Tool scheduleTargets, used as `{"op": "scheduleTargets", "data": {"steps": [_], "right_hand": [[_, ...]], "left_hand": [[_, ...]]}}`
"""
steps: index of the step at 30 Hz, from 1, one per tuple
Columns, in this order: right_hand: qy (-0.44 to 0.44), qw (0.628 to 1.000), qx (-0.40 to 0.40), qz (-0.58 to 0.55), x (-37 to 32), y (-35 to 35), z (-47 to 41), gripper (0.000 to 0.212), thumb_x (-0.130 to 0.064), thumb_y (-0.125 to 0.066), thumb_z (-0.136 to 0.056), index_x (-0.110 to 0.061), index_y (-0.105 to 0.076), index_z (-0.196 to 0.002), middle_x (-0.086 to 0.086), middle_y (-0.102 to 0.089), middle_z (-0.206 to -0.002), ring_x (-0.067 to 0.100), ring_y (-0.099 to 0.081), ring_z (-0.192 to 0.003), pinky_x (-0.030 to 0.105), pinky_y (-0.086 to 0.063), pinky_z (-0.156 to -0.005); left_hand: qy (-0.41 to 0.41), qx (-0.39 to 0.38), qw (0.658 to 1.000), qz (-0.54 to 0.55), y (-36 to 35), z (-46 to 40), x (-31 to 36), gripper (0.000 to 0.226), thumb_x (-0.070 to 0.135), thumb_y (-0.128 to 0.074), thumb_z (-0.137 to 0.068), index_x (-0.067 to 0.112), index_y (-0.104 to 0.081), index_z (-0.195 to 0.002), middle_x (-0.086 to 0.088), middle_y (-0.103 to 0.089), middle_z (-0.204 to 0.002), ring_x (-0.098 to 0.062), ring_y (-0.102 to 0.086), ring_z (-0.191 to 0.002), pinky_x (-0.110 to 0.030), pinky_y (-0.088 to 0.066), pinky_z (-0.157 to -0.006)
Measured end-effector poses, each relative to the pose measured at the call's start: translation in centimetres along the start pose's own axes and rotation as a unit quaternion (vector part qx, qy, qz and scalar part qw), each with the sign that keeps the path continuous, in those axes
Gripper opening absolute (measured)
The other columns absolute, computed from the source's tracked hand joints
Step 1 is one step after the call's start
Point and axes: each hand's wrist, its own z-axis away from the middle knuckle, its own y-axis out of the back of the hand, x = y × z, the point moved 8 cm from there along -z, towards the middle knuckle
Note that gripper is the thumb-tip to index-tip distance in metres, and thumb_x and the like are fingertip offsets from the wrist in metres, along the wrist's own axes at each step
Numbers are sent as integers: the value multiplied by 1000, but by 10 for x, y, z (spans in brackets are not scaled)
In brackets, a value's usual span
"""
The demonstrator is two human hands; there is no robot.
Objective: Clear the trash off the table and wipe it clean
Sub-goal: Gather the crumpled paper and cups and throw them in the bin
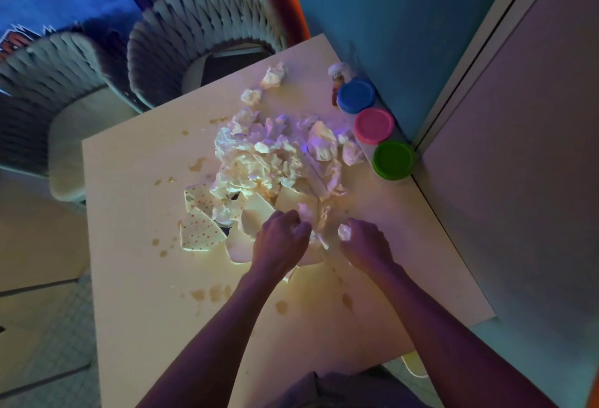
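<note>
Filling most of the view, the table [136, 200] carries brown spills [211, 293] and a heap of crumpled paper [259, 161] with dotted scraps [198, 233] at its left, three lidded tubs [373, 126] lining the wall edge. Both forearms reach in from below, knuckles up: the left hand [280, 242] curls its fingers into the heap's near edge, seemingly pinching paper. The right hand [364, 245] clenches a small white wad [344, 232], just beside the heap.

Blue lid [356, 95], pink lid [373, 125], green lid [393, 159]; red-dotted cream paper [199, 234]; brown-stained table [136, 213]
</note>
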Motion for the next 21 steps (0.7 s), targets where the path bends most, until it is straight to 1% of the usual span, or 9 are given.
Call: {"op": "scheduleTargets", "data": {"steps": [1, 3, 5, 7, 9, 12, 16, 18, 21], "right_hand": [[-7, 999, 13, -28, 1, 4, 1, 8, -21, -53, -90, -16, -59, -92, 9, -65, -95, 36, -63, -92, 31, -42, -70], [-1, 997, 37, -70, -1, 14, 1, 12, -17, -48, -89, -13, -50, -78, 8, -60, -84, 36, -59, -82, 31, -41, -66], [6, 994, 57, -97, -2, 23, -2, 8, -14, -48, -88, -13, -51, -81, 10, -57, -89, 35, -56, -81, 35, -47, -67], [7, 991, 67, -114, -1, 32, -6, 8, -11, -50, -88, -13, -57, -91, 9, -54, -98, 33, -56, -85, 37, -50, -70], [24, 989, 85, -122, -3, 41, -10, 13, -11, -51, -88, -15, -61, -95, 9, -57, -101, 33, -57, -89, 34, -47, -71], [38, 985, 98, -136, -6, 52, -17, 15, -13, -55, -86, -21, -64, -95, 7, -65, -98, 32, -60, -88, 35, -50, -70], [24, 984, 92, -154, -10, 59, -29, 14, -26, -62, -84, -27, -61, -98, 3, -68, -92, 31, -63, -83, 36, -54, -68], [19, 986, 90, -138, -13, 61, -36, 20, -28, -62, -86, -28, -61, -105, 4, -68, -99, 32, -63, -88, 33, -50, -69], [38, 993, 78, -81, -23, 59, -48, 33, -26, -59, -90, -33, -56, -121, 4, -62, -117, 31, -62, -102, 35, -48, -78]], "left_hand": [[0, -3, 1000, 3, -2, 0, 6, 23, 46, -48, -82, 27, -60, -75, 3, -56, -87, -29, -59, -80, -36, -45, -67], [-7, -7, 1000, -25, -6, -4, 16, 28, 54, -50, -82, 28, -61, -79, 5, -54, -90, -28, -58, -79, -35, -45, -68], [-18, -18, 996, -83, -16, -9, 25, 34, 57, -54, -85, 26, -65, -93, 3, -53, -101, -30, -59, -84, -35, -44, -69], [-39, -41, 989, -135, -30, -14, 32, 38, 54, -60, -86, 21, -66, -105, 1, -51, -117, -31, -61, -92, -35, -43, -71], [-55, -68, 980, -179, -43, -19, 34, 41, 48, -65, -84, 19, -65, -113, 1, -48, -129, -32, -62, -100, -37, -45, -72], [-65, -98, 966, -230, -61, -25, 30, 42, 42, -69, -83, 20, -61, -118, 1, -46, -136, -33, -64, -102, -42, -53, -73], [-87, -85, 959, -258, -68, -26, 27, 34, 28, -66, -87, 18, -55, -118, -2, -51, -125, -34, -66, -94, -47, -57, -68], [-97, -76, 959, -253, -69, -26, 28, 26, 19, -61, -88, 18, -55, -113, -4, -53, -114, -36, -66, -90, -45, -55, -65], [-101, -73, 961, -247, -69, -27, 24, 21, 14, -58, -88, 18, -55, -108, -4, -57, -106, -36, -66, -90, -39, -44, -60]]}}
